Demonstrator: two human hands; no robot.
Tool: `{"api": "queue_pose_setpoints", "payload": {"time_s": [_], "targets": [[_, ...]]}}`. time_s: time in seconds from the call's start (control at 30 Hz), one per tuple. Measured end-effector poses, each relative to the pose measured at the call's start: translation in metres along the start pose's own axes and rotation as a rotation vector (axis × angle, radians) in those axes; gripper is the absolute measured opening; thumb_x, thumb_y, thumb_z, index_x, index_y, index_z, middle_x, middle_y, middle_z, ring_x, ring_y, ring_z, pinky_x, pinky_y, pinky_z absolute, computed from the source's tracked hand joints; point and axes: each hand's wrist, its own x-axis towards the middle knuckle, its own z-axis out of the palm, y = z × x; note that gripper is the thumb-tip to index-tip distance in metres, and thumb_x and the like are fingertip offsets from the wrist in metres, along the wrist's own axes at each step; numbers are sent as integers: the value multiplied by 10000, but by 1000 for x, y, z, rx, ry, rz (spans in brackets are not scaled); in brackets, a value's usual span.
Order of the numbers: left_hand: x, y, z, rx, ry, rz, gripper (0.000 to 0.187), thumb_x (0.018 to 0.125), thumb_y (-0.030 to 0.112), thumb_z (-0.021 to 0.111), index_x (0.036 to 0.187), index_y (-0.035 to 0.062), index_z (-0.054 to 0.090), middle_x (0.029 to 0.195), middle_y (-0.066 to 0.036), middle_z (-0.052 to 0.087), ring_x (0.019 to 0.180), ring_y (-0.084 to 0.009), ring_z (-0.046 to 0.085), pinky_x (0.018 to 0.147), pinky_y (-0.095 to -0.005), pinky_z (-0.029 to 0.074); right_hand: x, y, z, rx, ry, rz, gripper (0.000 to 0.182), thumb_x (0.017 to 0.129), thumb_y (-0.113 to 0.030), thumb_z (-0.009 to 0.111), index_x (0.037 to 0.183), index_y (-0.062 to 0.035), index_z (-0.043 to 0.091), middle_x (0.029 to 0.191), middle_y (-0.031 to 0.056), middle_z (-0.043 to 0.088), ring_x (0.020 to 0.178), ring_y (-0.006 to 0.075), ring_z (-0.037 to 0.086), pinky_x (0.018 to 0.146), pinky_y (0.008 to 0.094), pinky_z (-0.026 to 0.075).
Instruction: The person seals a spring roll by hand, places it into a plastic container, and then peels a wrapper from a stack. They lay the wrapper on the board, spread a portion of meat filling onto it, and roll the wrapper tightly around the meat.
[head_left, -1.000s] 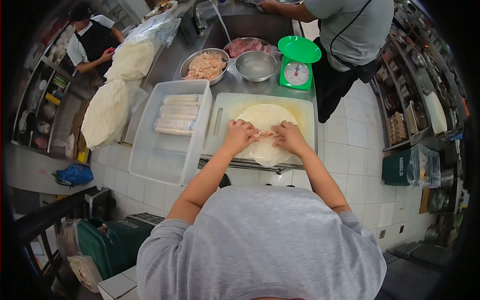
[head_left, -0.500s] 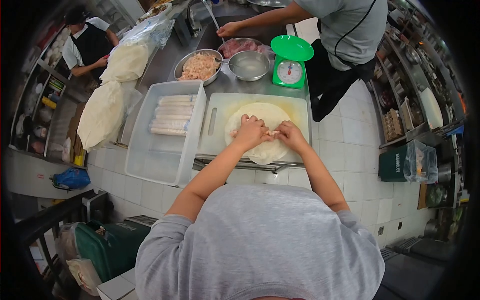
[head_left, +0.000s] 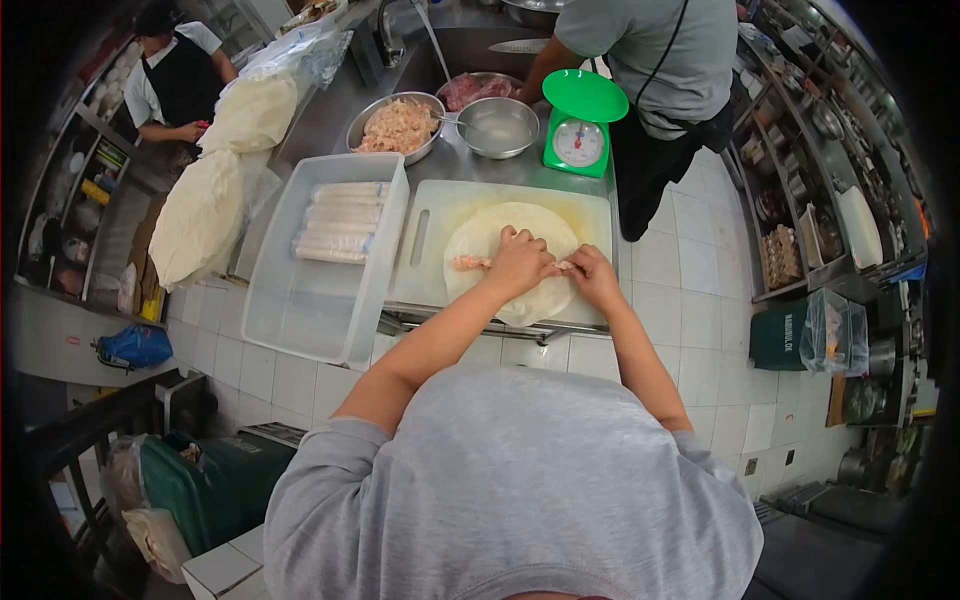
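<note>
A round pale wrapper (head_left: 535,300) lies on a white cutting board (head_left: 428,265). Across its middle runs a thin strip of pinkish minced filling (head_left: 470,263). My left hand (head_left: 522,262) is closed over the strip, its fingertips pinching the filling. Close beside it, near the wrapper's right edge, my right hand (head_left: 590,275) pinches the strip's right end. Left of the board, a clear plastic tub (head_left: 300,300) holds several pale wrapped rolls (head_left: 340,222). Behind stands a metal bowl of minced filling (head_left: 398,128) with a spoon in it.
A metal bowl of liquid (head_left: 498,128) and a green scale (head_left: 578,143) stand behind the board. Stacked wrappers (head_left: 197,222) lie at the left edge. A co-worker (head_left: 665,70) stands at the sink, reaching toward a bowl of meat (head_left: 478,90); another person (head_left: 180,80) is at far left.
Both my hands have shifted slightly right along the strip, uncovering more filling on the left. The co-worker's hand has moved from the faucet stream down behind the scale.
</note>
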Motion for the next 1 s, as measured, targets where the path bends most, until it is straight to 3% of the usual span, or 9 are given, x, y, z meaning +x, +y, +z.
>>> {"api": "queue_pose_setpoints", "payload": {"time_s": [0.07,0.17,0.3,0.37,0.5,0.67,0.87,0.97,1.0], "targets": [[-3,5,-5,-22,117,-6,473,744,483,660,1062,133,666,942,-12,626,954,-209,516,909,-457,278,4,0,-5,-3,-82,-12,392,698,-97,717,1071,-34,617,937,136,550,908,321,527,777,362,451],[-20,3,-27,-107,291,7,500,747,477,671,1087,112,636,969,-28,610,969,-217,516,902,-439,289,-5,-20,-22,-53,22,6,525,685,-128,735,1168,-24,558,1008,158,537,960,340,512,823,374,441],[-80,-29,-40,-133,385,20,492,717,456,719,1050,108,617,997,-39,579,975,-225,514,894,-415,306,-18,-68,-23,-86,-43,-179,495,693,-128,726,1148,-24,562,1027,156,543,986,337,508,857,393,428],[-111,-31,-43,-155,366,2,505,691,443,746,1041,104,613,1012,-47,566,975,-231,513,898,-416,307,-29,-87,0,-36,-133,-322,469,692,-123,722,1126,-28,571,1038,153,541,986,323,510,851,399,427],[-132,-13,-37,-148,315,28,543,654,443,774,1034,92,607,1018,-53,557,984,-238,511,901,-418,307,-35,-84,35,-147,-41,-421,304,699,-122,713,974,-35,617,963,117,569,911,282,541,788,376,442],[-115,8,-26,-171,314,40,317,738,277,712,999,123,618,979,-33,579,942,-221,534,885,-412,322,-30,-91,25,-33,41,-433,125,733,-94,680,829,-36,626,809,71,584,790,256,564,708,355,446],[-104,-7,-20,-229,234,71,125,772,130,628,893,110,650,842,-31,622,838,-204,584,816,-382,383,-27,-81,18,23,-40,-258,112,765,-90,666,855,-38,624,829,91,588,784,272,560,680,379,450],[-73,-25,-46,-233,235,20,140,768,130,635,899,92,669,841,-75,643,809,-261,603,779,-391,429,-23,-119,5,-98,334,-346,153,784,-77,649,925,-30,611,889,133,584,824,313,556,705,399,457],[-59,-31,-55,-263,202,-27,143,774,144,635,899,86,673,842,-88,648,803,-279,608,760,-396,442,-23,-120,8,-81,243,-433,193,792,-86,641,969,-20,597,937,149,579,871,329,551,743,405,456]]}}
